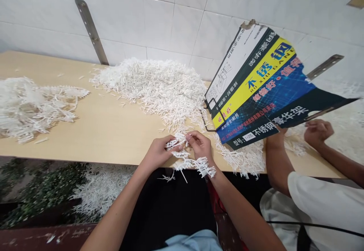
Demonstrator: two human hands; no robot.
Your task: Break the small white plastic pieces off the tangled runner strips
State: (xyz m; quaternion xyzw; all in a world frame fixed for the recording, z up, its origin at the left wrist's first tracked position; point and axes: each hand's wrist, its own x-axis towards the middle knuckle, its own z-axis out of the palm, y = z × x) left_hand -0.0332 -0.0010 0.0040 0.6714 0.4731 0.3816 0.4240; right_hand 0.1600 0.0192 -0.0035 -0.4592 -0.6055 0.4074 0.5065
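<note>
Near the table's front edge, my left hand is closed around a bunch of white branched plastic strips. Beside it, my right hand pinches at the same strips with thumb and forefinger. A length of the strip hangs below both hands and lies across my right wrist. A few loose bits dangle over my dark-clothed lap. Just behind my hands spreads a large heap of small white plastic pieces. What exactly the right fingertips grip is too small to make out.
A printed cardboard sheet stands on the wooden table to my right. Beyond it are a co-worker's hands and more white pieces. Tangled white strips lie at left. Green plastic foliage is below the table; a tiled wall rises behind.
</note>
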